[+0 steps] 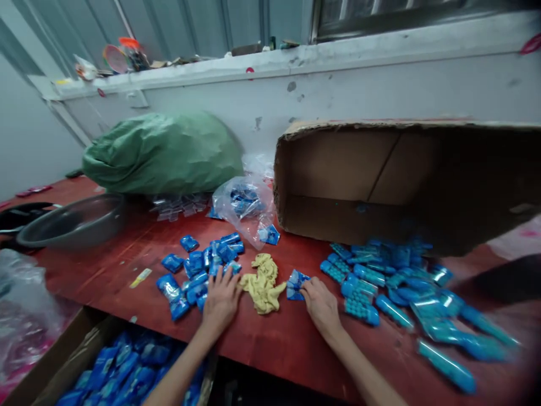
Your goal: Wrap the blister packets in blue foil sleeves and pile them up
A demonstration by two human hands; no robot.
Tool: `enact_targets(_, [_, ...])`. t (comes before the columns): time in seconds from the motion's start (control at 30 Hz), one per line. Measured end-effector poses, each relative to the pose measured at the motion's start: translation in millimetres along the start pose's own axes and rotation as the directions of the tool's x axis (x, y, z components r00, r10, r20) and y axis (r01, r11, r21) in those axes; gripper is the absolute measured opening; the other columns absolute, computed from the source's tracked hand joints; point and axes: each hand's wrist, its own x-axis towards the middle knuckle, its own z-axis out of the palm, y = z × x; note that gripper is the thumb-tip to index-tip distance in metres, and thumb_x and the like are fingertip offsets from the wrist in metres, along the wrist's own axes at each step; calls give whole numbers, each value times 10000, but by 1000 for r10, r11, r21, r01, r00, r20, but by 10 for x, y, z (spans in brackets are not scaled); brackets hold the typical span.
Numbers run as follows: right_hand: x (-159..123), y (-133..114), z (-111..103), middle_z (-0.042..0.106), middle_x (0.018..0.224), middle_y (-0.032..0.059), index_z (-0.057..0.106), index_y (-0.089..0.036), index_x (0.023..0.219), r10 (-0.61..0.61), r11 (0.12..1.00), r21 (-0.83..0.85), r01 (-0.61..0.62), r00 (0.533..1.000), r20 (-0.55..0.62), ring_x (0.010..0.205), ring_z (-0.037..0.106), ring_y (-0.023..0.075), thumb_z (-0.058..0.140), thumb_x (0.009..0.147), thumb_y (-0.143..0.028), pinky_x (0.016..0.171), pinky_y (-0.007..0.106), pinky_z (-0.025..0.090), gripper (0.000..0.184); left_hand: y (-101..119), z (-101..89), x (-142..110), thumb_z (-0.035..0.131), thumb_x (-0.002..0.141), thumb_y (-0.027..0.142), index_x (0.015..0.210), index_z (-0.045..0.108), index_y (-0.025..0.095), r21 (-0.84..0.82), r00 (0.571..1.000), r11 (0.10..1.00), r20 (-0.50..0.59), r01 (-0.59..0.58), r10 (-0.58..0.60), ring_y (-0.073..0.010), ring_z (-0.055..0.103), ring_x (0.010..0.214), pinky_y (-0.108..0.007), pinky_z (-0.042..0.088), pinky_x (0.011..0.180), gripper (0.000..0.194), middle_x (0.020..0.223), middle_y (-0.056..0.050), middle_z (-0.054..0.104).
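My left hand (pixel 222 299) lies flat with fingers spread on the edge of a pile of small blue packets (pixel 198 268) on the red table (pixel 270 338). My right hand (pixel 320 301) pinches a small blue packet (pixel 296 283) against the table. A crumpled yellow cloth (pixel 264 285) lies between the two hands. To the right of my right hand spreads a heap of blue packets and long blue strips (pixel 397 287).
A cardboard box (pixel 338 169) lies on its side behind the heap. A clear plastic bag with blue packets (pixel 245 206), a green sack (pixel 163 152) and a grey bowl (pixel 71 223) sit farther back. A carton of blue packets (pixel 122 361) stands below the table edge.
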Motion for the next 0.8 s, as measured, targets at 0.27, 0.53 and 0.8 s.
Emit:
enact_targets(0.27, [-151, -155, -195, 586, 879, 68, 543, -190, 836, 124, 983, 151, -109, 987, -98, 845, 532, 212, 433, 848, -192, 740, 318, 376, 111, 199, 172, -105, 663, 616, 216, 838, 610, 219, -75, 988, 993, -113, 96, -104, -274, 452, 1097, -346, 350, 906, 228, 996, -101, 610])
enact_targets(0.53, [-361, -416, -319, 579, 771, -7, 507, -200, 844, 254, 554, 793, -253, 959, 129, 713, 553, 140, 483, 782, -193, 668, 238, 414, 67, 605, 1023, -739, 676, 610, 308, 847, 550, 150, -524, 719, 493, 471, 694, -512, -93, 543, 491, -184, 396, 436, 311, 645, 4, 599])
enact_targets(0.8, [-352, -351, -138, 546, 573, -23, 561, -147, 662, 358, 78, 883, -462, 840, 408, 502, 478, 101, 576, 655, -261, 518, 222, 404, 115, 402, 1066, -786, 731, 502, 335, 669, 589, 114, -558, 736, 497, 377, 665, -562, -84, 494, 422, -201, 392, 414, 311, 515, 21, 580])
